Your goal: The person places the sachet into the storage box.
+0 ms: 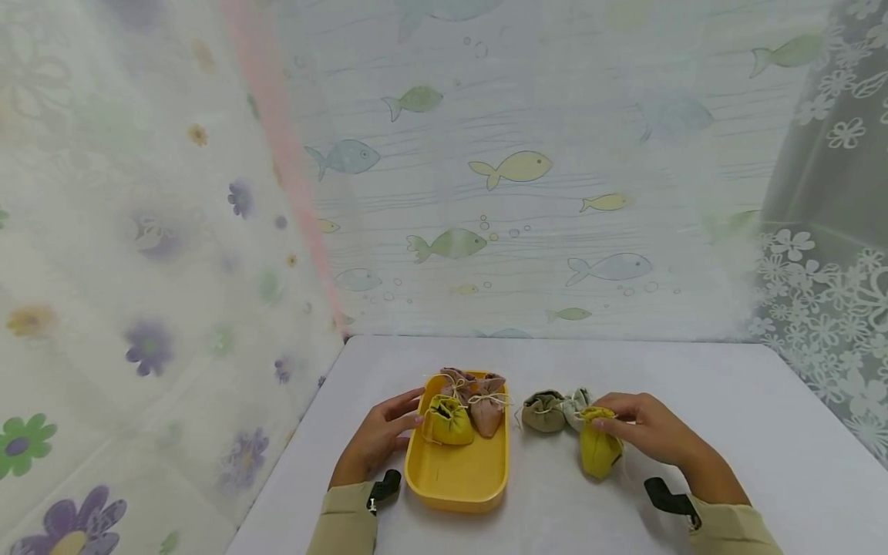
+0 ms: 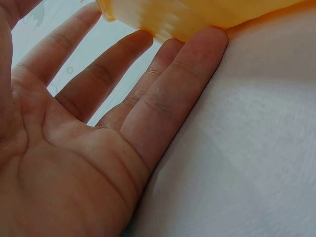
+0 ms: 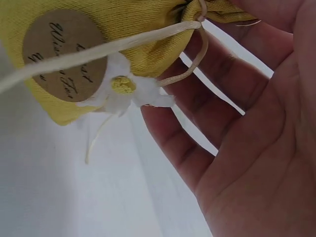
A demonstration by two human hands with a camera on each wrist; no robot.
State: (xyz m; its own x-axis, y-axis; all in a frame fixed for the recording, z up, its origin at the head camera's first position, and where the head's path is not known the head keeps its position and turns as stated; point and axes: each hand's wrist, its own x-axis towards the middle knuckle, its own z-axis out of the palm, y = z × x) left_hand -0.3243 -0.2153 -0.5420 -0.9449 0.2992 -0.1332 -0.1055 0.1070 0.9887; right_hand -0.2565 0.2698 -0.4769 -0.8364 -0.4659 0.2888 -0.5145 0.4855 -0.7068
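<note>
My right hand (image 1: 648, 424) pinches a yellow drawstring pouch (image 1: 598, 451) by its gathered neck. In the right wrist view the pouch (image 3: 138, 29) bears a round brown label (image 3: 64, 54) with handwriting-style print, a white fabric flower (image 3: 123, 86) and a pale cord. My left hand (image 1: 380, 435) rests against the left side of a yellow plastic tray (image 1: 458, 501). In the left wrist view its extended fingertips touch the tray wall (image 2: 197, 15). Inside the tray's far half sit another yellow pouch (image 1: 449, 424) and two dusty-pink pouches (image 1: 488, 416).
Just right of the tray, a grey-green pouch (image 1: 543, 412) and a pale grey pouch (image 1: 576, 405) lie on the white tabletop (image 1: 541, 509), the pale one partly behind the held pouch. A fish-print curtain (image 1: 520, 231) hangs beyond the table, with a flower-print sheet (image 1: 153, 270) on the left.
</note>
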